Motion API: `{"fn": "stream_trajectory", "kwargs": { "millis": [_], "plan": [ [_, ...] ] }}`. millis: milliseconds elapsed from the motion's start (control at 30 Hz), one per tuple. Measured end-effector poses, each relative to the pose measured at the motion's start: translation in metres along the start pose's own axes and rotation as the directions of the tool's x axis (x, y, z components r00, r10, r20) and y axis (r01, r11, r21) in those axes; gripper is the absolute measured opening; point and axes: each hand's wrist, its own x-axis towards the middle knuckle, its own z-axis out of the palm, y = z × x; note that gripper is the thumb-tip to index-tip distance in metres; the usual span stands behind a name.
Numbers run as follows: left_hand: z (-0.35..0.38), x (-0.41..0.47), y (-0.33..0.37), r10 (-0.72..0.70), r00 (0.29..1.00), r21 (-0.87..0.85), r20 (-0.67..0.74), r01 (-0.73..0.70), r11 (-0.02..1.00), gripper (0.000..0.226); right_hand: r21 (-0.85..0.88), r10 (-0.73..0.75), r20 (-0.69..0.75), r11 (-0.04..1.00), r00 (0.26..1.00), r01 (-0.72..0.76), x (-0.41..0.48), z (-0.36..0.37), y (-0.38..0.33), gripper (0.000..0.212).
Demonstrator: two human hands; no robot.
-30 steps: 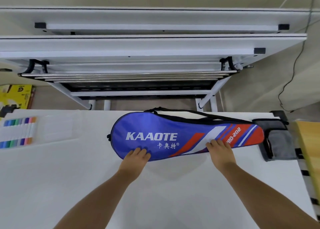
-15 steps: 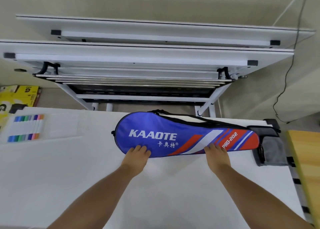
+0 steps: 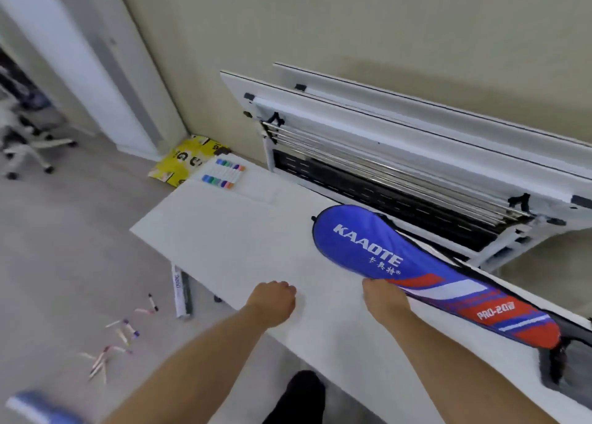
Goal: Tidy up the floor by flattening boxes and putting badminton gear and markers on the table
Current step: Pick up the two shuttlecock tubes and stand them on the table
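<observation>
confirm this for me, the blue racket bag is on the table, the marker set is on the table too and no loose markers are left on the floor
Not quite. The head view shows loose markers still scattered on the floor. The blue racket bag and the marker set are indeed on the table.

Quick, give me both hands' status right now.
Left hand: fingers curled shut, holding nothing, over the white table.
Right hand: at the edge of the blue racket bag; fingers hidden, grip cannot be told.
</observation>
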Motion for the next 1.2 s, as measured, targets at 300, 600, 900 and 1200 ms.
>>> {"fn": "stream_trajectory", "kwargs": {
  "millis": [300,600,900,1200],
  "plan": [
    [0.041,-0.185,-0.102,-0.415,0.895,-0.179,0.167,0.441,0.880,0.032,-0.031,-0.431,-0.013,0.902,0.902,0.430,-0.031,-0.050,-0.217,0.033],
    [0.134,-0.401,-0.239,-0.674,0.704,-0.381,0.221,0.699,0.605,0.034,-0.152,-0.651,0.028,0.747,0.759,0.647,-0.095,-0.044,-0.504,0.037],
    [0.215,-0.550,-0.344,-0.763,0.561,-0.369,0.320,0.816,0.445,0.026,-0.201,-0.733,0.171,0.629,0.659,0.751,-0.163,-0.016,-0.725,0.033],
    [0.256,-0.537,-0.436,-0.783,0.468,-0.403,0.409,0.863,0.305,0.030,-0.203,-0.757,0.300,0.544,0.581,0.814,-0.099,-0.003,-0.828,0.034]
  ]
}}
